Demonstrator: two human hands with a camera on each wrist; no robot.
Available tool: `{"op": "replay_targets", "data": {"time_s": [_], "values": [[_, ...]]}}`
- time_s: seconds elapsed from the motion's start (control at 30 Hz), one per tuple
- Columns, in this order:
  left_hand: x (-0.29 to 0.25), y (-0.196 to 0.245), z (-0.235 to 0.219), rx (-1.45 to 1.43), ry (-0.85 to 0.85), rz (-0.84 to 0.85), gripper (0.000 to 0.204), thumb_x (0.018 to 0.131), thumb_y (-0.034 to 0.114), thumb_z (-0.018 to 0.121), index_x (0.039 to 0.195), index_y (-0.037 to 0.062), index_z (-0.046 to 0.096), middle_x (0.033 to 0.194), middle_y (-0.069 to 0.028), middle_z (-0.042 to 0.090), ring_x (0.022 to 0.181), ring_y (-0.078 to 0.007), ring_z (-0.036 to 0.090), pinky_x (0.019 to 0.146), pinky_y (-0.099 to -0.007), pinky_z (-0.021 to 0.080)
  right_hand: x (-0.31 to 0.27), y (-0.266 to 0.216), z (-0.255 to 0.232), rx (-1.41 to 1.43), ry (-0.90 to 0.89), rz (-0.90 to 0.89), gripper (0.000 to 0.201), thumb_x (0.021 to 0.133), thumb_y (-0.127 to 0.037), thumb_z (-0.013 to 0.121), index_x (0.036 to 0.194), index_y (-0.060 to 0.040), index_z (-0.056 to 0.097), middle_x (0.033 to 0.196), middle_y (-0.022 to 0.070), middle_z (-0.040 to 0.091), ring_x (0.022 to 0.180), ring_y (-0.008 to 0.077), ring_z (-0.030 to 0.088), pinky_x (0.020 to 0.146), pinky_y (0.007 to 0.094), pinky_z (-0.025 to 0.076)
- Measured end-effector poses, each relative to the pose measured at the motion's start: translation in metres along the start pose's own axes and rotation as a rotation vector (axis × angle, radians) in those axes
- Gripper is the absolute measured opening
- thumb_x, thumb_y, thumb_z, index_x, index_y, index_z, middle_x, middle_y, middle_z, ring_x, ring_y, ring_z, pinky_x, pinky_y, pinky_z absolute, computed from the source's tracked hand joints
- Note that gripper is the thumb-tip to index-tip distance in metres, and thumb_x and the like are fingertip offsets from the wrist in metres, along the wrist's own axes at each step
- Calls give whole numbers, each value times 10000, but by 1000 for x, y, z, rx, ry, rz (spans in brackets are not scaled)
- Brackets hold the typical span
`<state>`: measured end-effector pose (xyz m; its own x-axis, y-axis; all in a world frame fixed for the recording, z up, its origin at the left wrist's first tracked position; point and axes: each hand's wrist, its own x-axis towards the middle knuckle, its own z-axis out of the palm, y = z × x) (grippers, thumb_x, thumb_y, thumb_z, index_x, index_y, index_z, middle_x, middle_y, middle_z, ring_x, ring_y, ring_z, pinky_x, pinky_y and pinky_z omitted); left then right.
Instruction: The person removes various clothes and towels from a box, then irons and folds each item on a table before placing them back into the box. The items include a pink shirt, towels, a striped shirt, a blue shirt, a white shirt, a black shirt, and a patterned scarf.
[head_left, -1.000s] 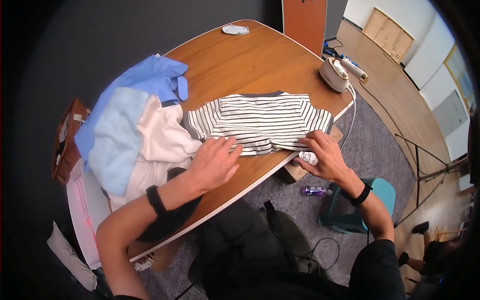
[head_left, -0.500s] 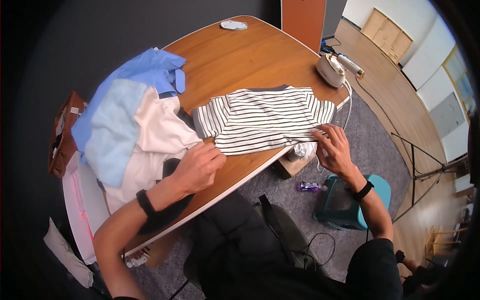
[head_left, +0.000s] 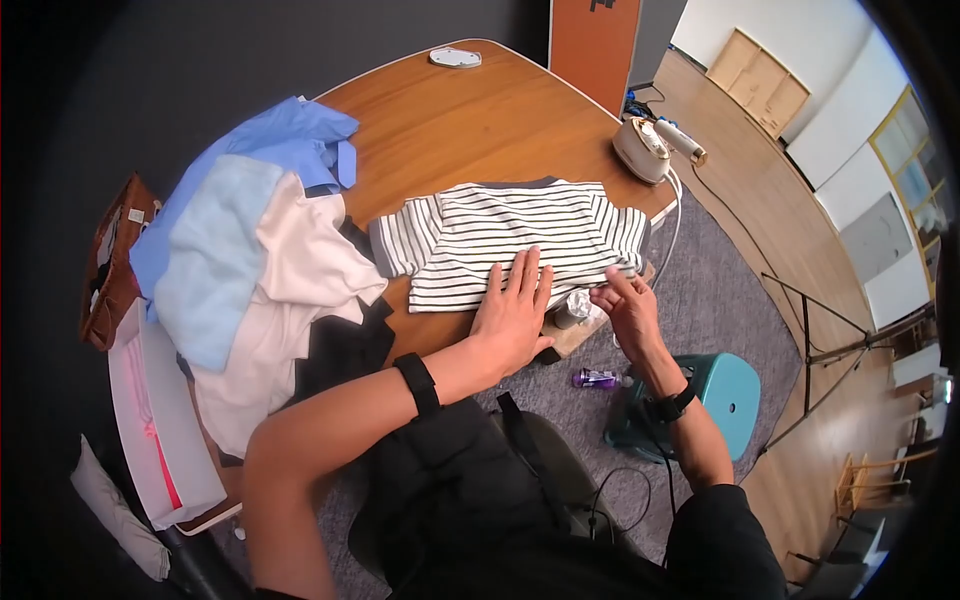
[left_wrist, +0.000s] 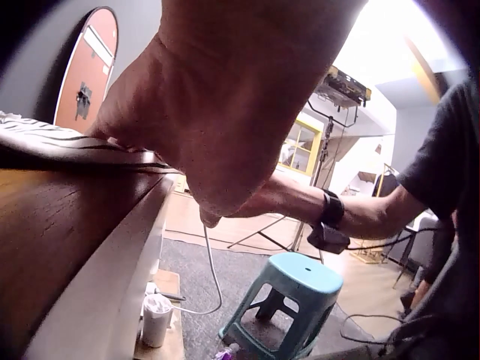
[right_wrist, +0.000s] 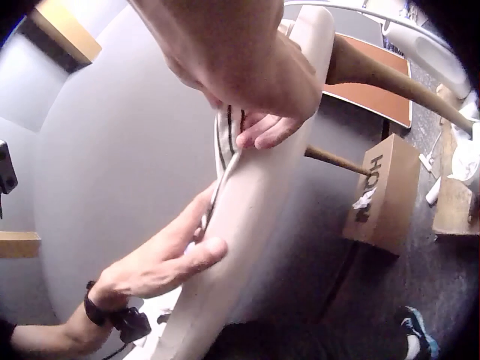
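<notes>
A white-and-dark striped T-shirt (head_left: 520,235) with dark trim lies spread along the front edge of the wooden table (head_left: 480,125). My left hand (head_left: 512,322) rests flat on its lower part, fingers straight and pointing away from me. At the shirt's lower right corner, my right hand (head_left: 630,315) pinches the hem between thumb and fingers. The right wrist view shows those curled fingers (right_wrist: 270,133) at the striped fabric along the table's edge. Part of the hem is hidden under my left hand.
Left of the shirt lies a pile with a pink-and-light-blue garment (head_left: 225,250) and a blue shirt (head_left: 290,135). A cream steam iron (head_left: 642,150) stands at the right edge. Below are a teal stool (head_left: 728,410), a purple bottle (head_left: 597,379) and a white box (head_left: 150,420).
My left hand has moved right from the shirt's lower left corner, flattening onto the fabric. The right hand has stayed near the lower right corner, closing on the hem.
</notes>
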<state>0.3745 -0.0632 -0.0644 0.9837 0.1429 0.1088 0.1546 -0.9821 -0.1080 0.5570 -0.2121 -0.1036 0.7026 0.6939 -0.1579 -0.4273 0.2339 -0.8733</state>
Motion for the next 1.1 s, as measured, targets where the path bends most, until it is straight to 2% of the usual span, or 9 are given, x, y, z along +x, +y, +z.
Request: {"op": "replay_targets", "data": {"time_s": [0.13, 0.23, 0.33, 0.37, 0.5, 0.63, 0.83, 0.93, 1.1], "values": [[5, 2, -10, 39, -109, -1, 887, 961, 531, 633, 1543, -78, 354, 1609, -313, 309, 1500, -420, 318, 1196, -545, 292, -2, -15, 8, -87, 73, -52, 158, 949, -56, 674, 1073, -28, 579, 865, 33, 649, 651, 140, 645, 624, 270, 543], [10, -1, -3, 55, 59, 35, 725, 913, 377, 697, 1440, -84, 509, 1515, -292, 463, 1425, -398, 431, 1175, -520, 331, -3, -16, 17, -71, 138, -132, 209, 901, -3, 632, 1095, 10, 554, 871, 58, 630, 632, 151, 619, 573, 283, 534], [26, -6, 3, 188, 250, 140, 461, 828, 212, 699, 1196, -65, 694, 1275, -218, 642, 1256, -331, 562, 1092, -463, 402, -6, -11, 16, -38, 147, -169, 160, 915, -22, 587, 1067, 6, 545, 887, 68, 633, 627, 169, 612, 591, 300, 537], [30, -7, -1, 122, 297, 175, 262, 765, 137, 665, 957, -19, 751, 972, -111, 679, 1046, -254, 609, 945, -393, 450, -7, -9, 14, -4, 165, -166, 156, 916, -25, 584, 1063, 5, 541, 885, 70, 634, 631, 175, 618, 598, 303, 539], [41, -13, 1, 185, 457, 288, 130, 784, 157, 650, 810, 36, 690, 749, -34, 590, 841, -206, 585, 800, -342, 451, -24, -6, 15, 41, 222, -183, 154, 919, -34, 573, 1059, 7, 524, 887, 80, 643, 657, 199, 649, 620, 310, 545], [43, -20, 4, 117, 524, 436, 146, 789, 166, 633, 822, 29, 671, 756, -46, 595, 827, -207, 608, 784, -345, 460, -55, -10, 14, 20, 159, -170, 100, 936, -90, 601, 1003, -20, 578, 848, 77, 662, 703, 205, 683, 635, 317, 553], [0, 8, 1, 118, 409, 285, 155, 801, 186, 641, 846, 38, 657, 807, -54, 598, 806, -195, 597, 680, -315, 474, -66, -2, 18, 269, 129, 59, 219, 990, -267, 654, 1015, -50, 648, 819, 11, 670, 648, 138, 612, 584, 278, 483], [2, 17, 6, 122, 405, 159, 135, 804, 185, 651, 847, 57, 655, 844, -43, 595, 792, -174, 587, 588, -291, 497, -59, 2, 19, 93, 290, 26, 208, 1000, -264, 646, 1002, -56, 648, 823, 3, 667, 656, 120, 611, 576, 264, 471], [8, 19, -7, -11, 247, 89, 151, 761, 156, 690, 841, 29, 697, 810, -94, 648, 768, -220, 658, 595, -329, 559, -38, -28, 28, -148, 284, -219, 124, 955, -159, 688, 978, -39, 671, 862, 9, 659, 768, 109, 642, 678, 293, 508]]}}
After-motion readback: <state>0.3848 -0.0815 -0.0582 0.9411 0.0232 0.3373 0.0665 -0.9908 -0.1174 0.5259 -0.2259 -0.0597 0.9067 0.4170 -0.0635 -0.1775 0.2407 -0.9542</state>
